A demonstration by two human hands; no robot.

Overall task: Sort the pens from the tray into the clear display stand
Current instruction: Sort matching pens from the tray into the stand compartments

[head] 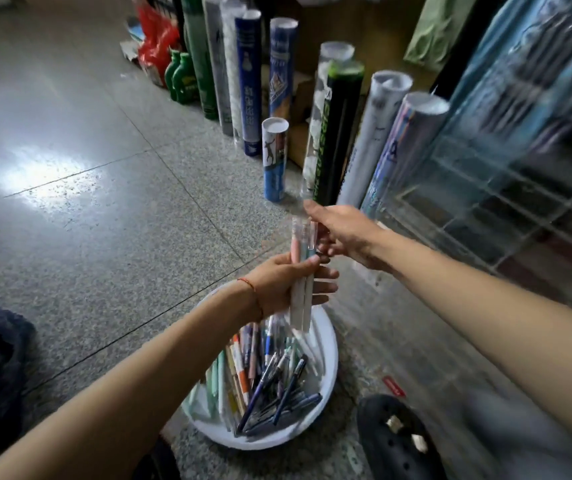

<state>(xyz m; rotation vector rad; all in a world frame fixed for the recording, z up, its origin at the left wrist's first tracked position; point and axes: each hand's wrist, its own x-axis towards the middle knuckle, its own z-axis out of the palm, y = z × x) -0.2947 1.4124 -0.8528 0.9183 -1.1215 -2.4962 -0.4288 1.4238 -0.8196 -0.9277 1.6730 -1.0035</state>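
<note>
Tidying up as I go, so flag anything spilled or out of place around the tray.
One small red item lies loose on the floor right of the tray; it is too blurred to identify. Pens in the tray lie jumbled crosswise. Several tubes lean rather than stand upright.

Open floor [70, 209] left — upright tubes [338, 133] crowd the display stand [506, 188].

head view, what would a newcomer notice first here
The left hand holding a bundle of pens upright in mid-frame, with the right hand pinching their caps. Right below sits a round white tray heaped with more. Tall tubes line the back, and the clear stand fills the right edge.
</note>
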